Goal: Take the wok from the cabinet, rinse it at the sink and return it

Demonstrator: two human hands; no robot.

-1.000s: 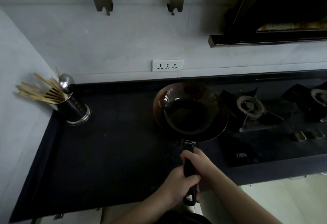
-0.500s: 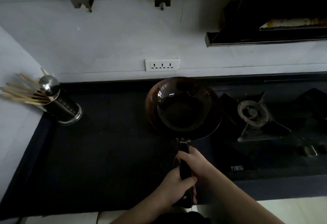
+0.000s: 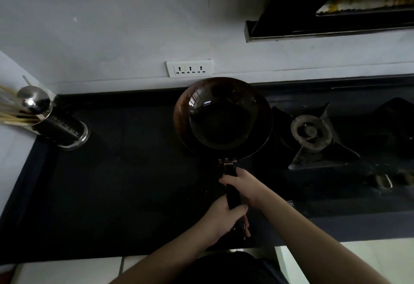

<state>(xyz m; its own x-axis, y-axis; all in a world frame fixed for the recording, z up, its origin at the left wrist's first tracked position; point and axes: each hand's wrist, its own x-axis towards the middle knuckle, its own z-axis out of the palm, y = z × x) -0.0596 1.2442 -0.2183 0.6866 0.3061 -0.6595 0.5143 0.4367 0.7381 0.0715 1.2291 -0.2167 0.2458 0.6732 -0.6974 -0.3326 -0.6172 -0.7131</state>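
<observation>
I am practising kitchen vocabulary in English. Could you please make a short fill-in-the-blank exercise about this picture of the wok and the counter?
1. Both hands grip the wok by its ____.
2. The right hand grips closer to the bowl than the ____ hand.
3. The gas burner lies to the ____ of the wok.
4. The utensil holder in the counter's left corner holds a ladle and wooden ____.

Missing words: handle; left; right; chopsticks
</observation>
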